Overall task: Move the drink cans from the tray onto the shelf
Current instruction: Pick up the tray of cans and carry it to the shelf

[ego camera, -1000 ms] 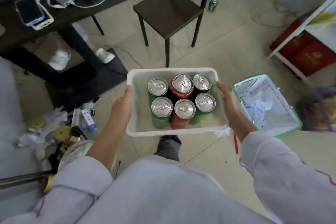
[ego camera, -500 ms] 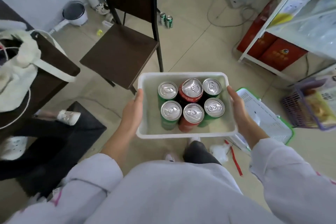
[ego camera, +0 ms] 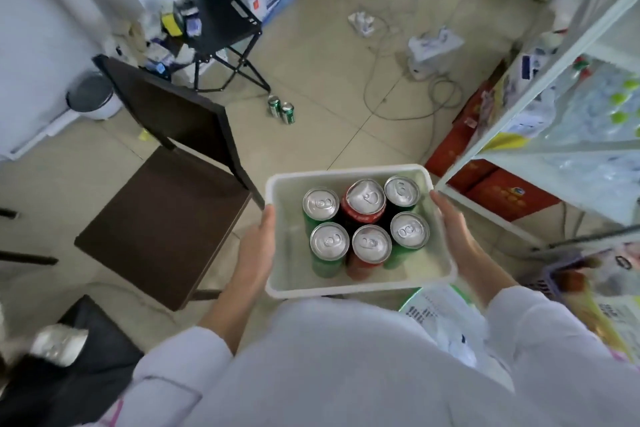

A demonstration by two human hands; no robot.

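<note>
I carry a white plastic tray (ego camera: pixel 287 191) level in front of my body. Several upright drink cans stand in it in two rows, green ones such as the front-left can (ego camera: pixel 329 241) and two red ones, one of them at the back middle (ego camera: pixel 366 198). My left hand (ego camera: pixel 258 250) grips the tray's left rim. My right hand (ego camera: pixel 453 229) holds the right rim. A white metal shelf (ego camera: pixel 540 80) with packaged goods rises at the right, a little beyond the tray.
A dark brown chair (ego camera: pixel 166 198) stands just left of the tray. Two green cans (ego camera: pixel 281 110) stand on the floor ahead, near a black folding stool (ego camera: pixel 225 28) and loose cables (ego camera: pixel 408 94). Red boxes (ego camera: pixel 505 191) lie under the shelf. A green-rimmed basket (ego camera: pixel 436 305) lies below the tray.
The view has swung right and forward with the tray still in both hands. The chair has passed to the left and the white shelf has come closer at the right.
</note>
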